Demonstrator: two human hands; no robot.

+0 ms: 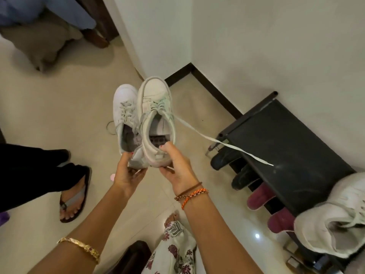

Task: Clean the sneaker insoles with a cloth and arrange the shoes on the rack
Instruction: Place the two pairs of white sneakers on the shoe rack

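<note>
Two white sneakers are held up side by side above the floor (49, 107), toes pointing away, to the left of the black shoe rack (286, 147) that stands against the wall. The right hand (177, 169) grips the heel of the right sneaker (156, 107), thumb hooked inside the opening and fingers curled beneath the sole; a dark patterned surface shows deep in the opening, but whether the insole is in place cannot be told. The left hand (128, 173) holds the heel of the left sneaker (126, 115) from below, fingers curled around it. One loose lace (217, 141) trails from the right sneaker across to the rack's top. On the near end of the rack's top sits another white sneaker (333, 220) — with a second just behind it. Under the rack's top, dark shoes (225, 157) and maroon shoes (258, 198) poke out. Left of the held pair, well away from the rack, a second person's foot in a sandal (73, 196) stands on the floor.
</note>
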